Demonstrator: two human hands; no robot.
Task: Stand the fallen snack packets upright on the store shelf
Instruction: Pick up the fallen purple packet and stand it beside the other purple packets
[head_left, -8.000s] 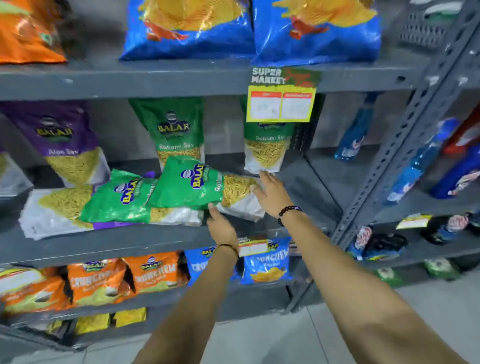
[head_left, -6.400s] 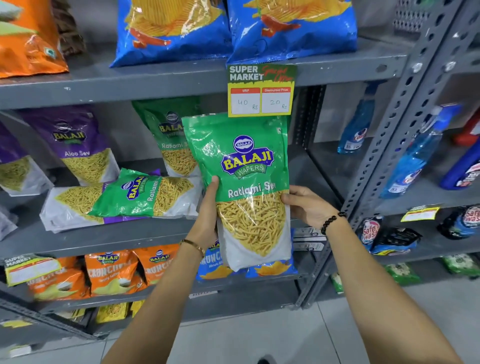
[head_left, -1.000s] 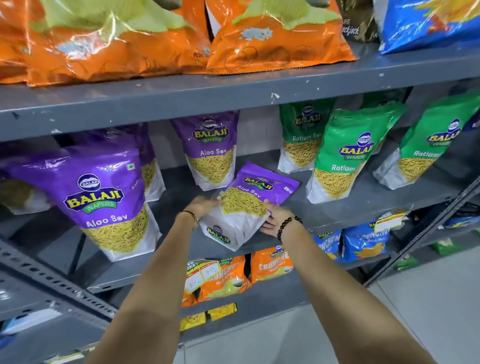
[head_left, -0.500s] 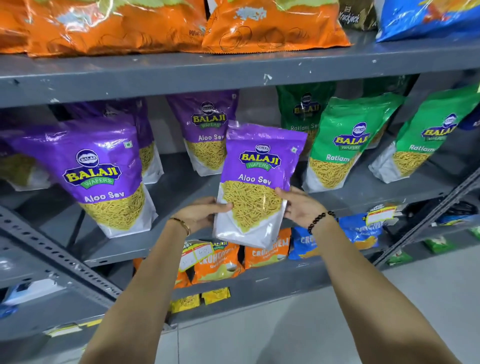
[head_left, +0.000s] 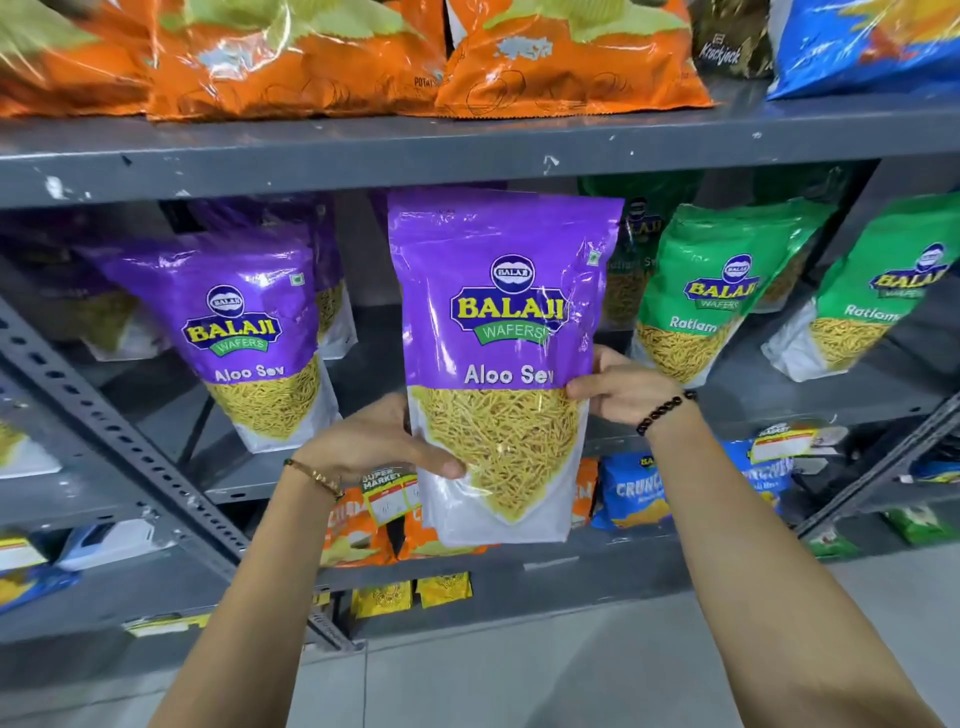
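I hold a purple Balaji Aloo Sev packet (head_left: 498, 332) upright in the air in front of the middle shelf (head_left: 810, 400). My left hand (head_left: 374, 441) grips its lower left edge and my right hand (head_left: 618, 387) grips its right edge. Another purple Aloo Sev packet (head_left: 249, 332) stands upright on the shelf to the left. Two green Ratlami Sev packets (head_left: 711, 291) (head_left: 872, 301) lean upright on the right, with more packets standing behind them.
The upper shelf edge (head_left: 467, 150) runs just above the held packet, loaded with orange chip bags (head_left: 561, 57) and a blue bag (head_left: 862, 41). A slotted grey upright (head_left: 130, 447) slants at left. Orange and blue Crunchex packs (head_left: 634, 488) fill the lower shelf.
The purple packet lay flat on the shelf a second ago; both hands have lifted it, turned it upright and brought it higher and closer to the camera.
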